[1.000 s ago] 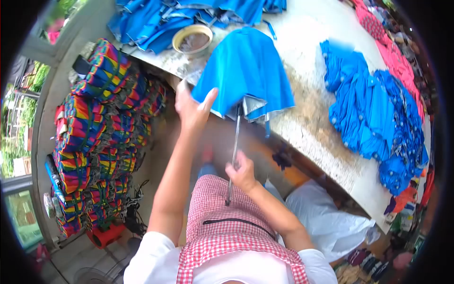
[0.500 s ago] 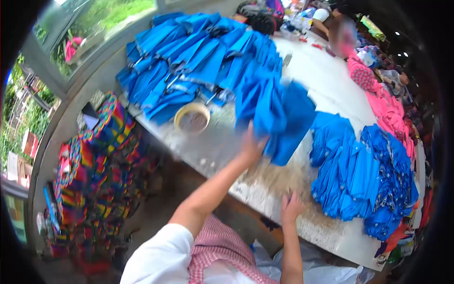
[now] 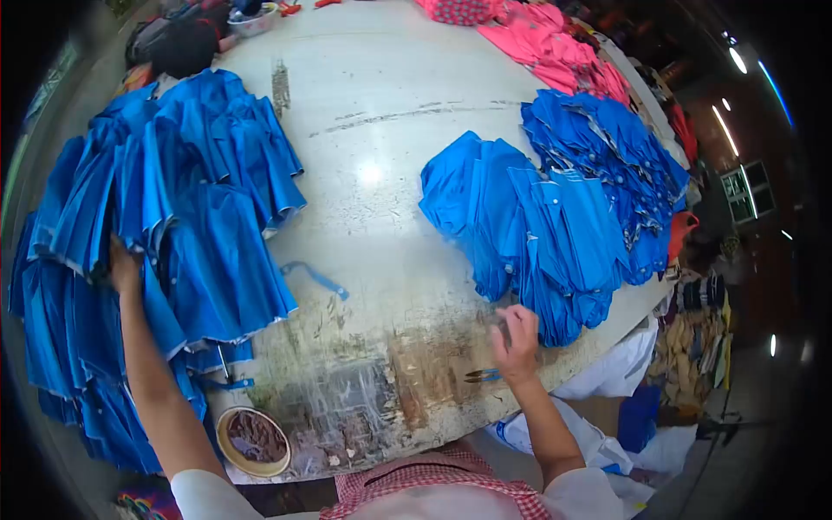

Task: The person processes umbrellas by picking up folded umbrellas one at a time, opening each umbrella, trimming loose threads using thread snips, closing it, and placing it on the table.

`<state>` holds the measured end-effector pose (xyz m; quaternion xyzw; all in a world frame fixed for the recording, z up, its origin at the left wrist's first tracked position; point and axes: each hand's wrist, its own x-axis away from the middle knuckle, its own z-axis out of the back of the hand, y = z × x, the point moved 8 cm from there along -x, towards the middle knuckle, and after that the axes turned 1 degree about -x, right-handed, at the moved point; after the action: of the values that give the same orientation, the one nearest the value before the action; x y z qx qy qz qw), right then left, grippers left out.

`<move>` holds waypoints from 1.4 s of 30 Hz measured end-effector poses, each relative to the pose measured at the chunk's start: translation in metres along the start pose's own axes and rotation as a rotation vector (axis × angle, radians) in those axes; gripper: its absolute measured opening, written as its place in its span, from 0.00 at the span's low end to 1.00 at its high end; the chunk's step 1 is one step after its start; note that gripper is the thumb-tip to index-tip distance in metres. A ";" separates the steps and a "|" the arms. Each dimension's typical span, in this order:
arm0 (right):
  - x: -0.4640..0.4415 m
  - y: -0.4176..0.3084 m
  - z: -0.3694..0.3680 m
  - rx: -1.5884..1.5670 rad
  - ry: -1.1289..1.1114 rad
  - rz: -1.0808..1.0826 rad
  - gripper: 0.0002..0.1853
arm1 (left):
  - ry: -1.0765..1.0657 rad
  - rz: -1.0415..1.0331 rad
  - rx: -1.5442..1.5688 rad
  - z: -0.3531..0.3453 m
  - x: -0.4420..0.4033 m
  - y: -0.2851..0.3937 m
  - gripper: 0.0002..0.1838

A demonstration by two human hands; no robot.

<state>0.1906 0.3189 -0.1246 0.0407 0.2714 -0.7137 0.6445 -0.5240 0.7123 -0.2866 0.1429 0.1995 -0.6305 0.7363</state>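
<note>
My left hand (image 3: 126, 267) reaches into a heap of blue umbrella covers (image 3: 204, 234) on the left; folds of cloth hide its fingers. Thin metal rib ends stick out of this heap. My right hand (image 3: 517, 344) hovers by the table's near edge with bent fingers apart, close to a pile of folded blue umbrella covers (image 3: 563, 251). Just below it lie small snips (image 3: 485, 375) with blue handles. A loose blue strap (image 3: 316, 279) rests between the two heaps.
A bowl of brown stuff (image 3: 253, 440) stands at the worn near edge of the white table (image 3: 373, 217). Behind the right pile are more blue covers (image 3: 607, 165) and pink cloth (image 3: 563, 52). Dark bags (image 3: 178, 43) sit far left. White sacks (image 3: 598, 433) stand below the edge.
My view has swung to the right. My left hand has gone from a raised blue bundle over mid-table into the left heap. My right hand has lifted and bent its fingers.
</note>
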 end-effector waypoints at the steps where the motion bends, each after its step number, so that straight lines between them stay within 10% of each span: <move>1: -0.011 0.021 0.014 0.071 0.093 -0.059 0.13 | -0.318 0.205 0.049 0.016 0.021 0.018 0.32; 6: -0.033 0.180 0.084 0.497 0.429 -0.351 0.19 | 0.017 0.049 0.085 0.038 0.019 0.030 0.28; 9: -0.046 0.240 0.078 0.802 0.264 -0.635 0.24 | 0.234 -0.027 0.188 0.144 0.035 0.077 0.24; 12: -0.053 0.294 0.051 0.688 -0.119 -0.753 0.25 | 0.357 -0.040 0.443 0.253 0.087 0.137 0.18; 15: -0.065 0.293 0.074 0.424 0.252 -0.640 0.21 | 0.330 -0.073 0.523 0.301 0.156 0.187 0.18; 22: -0.002 0.103 0.207 -0.607 0.542 -0.227 0.11 | -0.161 -0.114 1.176 0.397 0.315 0.360 0.29; 25: 0.067 0.028 0.240 -0.999 0.237 -0.212 0.08 | -0.419 -0.042 1.588 0.411 0.370 0.419 0.32; 29: 0.147 -0.059 0.259 -0.828 -0.335 0.403 0.17 | -0.974 0.271 2.274 0.430 0.448 0.461 0.33; 31: 0.156 -0.042 0.297 -0.659 0.017 0.492 0.19 | -1.117 0.088 2.149 0.482 0.478 0.463 0.32; 36: 0.153 -0.010 0.334 -0.784 0.054 0.283 0.21 | -0.874 -0.680 1.304 0.590 0.533 0.473 0.32; 42: 0.187 -0.063 0.314 -0.708 -0.080 0.627 0.05 | -0.579 -0.783 1.094 0.620 0.541 0.455 0.34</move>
<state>0.1917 0.0141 0.0863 -0.1290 0.4475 -0.3494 0.8131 0.0630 0.0293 -0.0166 0.2362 -0.3099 -0.8695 0.3035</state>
